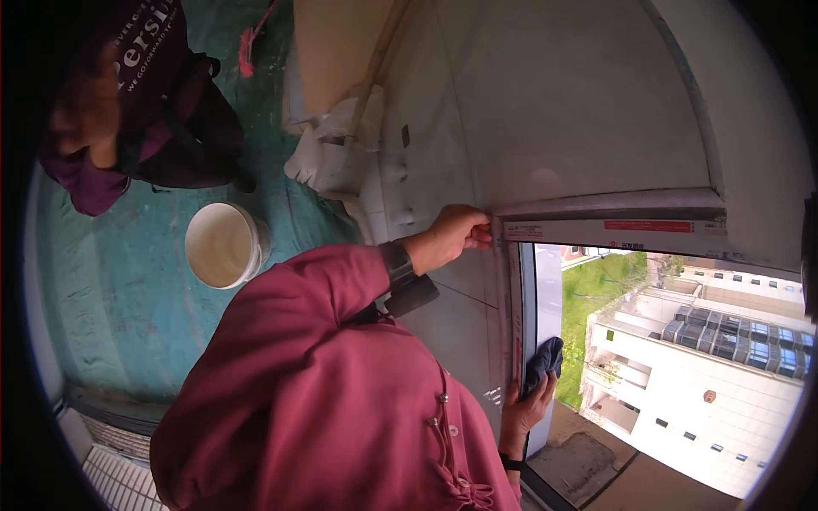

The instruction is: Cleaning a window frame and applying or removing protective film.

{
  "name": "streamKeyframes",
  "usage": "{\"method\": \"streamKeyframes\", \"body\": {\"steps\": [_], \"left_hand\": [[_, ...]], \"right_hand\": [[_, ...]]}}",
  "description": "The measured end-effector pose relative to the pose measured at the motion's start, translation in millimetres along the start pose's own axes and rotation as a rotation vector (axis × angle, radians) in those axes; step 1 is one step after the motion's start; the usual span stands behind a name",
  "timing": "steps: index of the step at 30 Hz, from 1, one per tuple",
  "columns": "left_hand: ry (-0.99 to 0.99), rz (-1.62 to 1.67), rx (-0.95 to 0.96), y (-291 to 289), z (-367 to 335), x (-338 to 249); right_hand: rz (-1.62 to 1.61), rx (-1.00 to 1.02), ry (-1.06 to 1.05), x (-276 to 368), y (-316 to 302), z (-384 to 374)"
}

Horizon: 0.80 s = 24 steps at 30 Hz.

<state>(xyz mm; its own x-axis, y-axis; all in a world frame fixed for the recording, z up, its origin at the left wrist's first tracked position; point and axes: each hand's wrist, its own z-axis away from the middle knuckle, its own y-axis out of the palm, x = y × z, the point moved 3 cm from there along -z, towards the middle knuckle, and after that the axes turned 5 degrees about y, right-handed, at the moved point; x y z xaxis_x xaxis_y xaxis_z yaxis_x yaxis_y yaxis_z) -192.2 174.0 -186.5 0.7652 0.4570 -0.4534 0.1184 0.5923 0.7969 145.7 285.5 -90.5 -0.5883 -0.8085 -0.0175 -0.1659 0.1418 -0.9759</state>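
My left hand is closed at the inner corner of the window frame, its fingers curled against the edge. A dark band is round that wrist, with a dark blocky thing beside it. Lower down, my right hand presses a dark blue cloth against the side of the window opening. Its fingers are partly hidden by the cloth. A strip of printed film with red patches runs along the frame's edge.
A white bucket stands on green floor covering at left. Beyond it is another person in a dark purple top. White sacks and a tan board lie against the tiled wall. Buildings show outside the window.
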Motion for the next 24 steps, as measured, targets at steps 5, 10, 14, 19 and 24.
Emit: {"method": "streamKeyframes", "body": {"steps": [5, 10, 14, 19, 24], "left_hand": [[-0.009, -0.016, -0.01, -2.6, -4.0, 3.7], [-0.021, -0.02, -0.012, -3.6, -5.3, 2.6], [-0.005, -0.001, 0.016, -0.4, -0.9, 0.4], [0.013, 0.002, 0.026, -2.3, -2.9, 1.6], [0.014, -0.015, 0.029, -3.6, -4.8, 4.5]], "right_hand": [[-0.001, -0.005, 0.004, 1.4, -0.7, -0.9], [0.004, 0.008, 0.012, 1.6, -1.1, -1.4], [0.007, 0.014, 0.014, 2.2, -1.5, -2.2], [-0.001, 0.022, 0.021, 2.8, -2.1, -2.2], [-0.004, 0.016, 0.002, 3.8, -3.7, -2.5]]}}
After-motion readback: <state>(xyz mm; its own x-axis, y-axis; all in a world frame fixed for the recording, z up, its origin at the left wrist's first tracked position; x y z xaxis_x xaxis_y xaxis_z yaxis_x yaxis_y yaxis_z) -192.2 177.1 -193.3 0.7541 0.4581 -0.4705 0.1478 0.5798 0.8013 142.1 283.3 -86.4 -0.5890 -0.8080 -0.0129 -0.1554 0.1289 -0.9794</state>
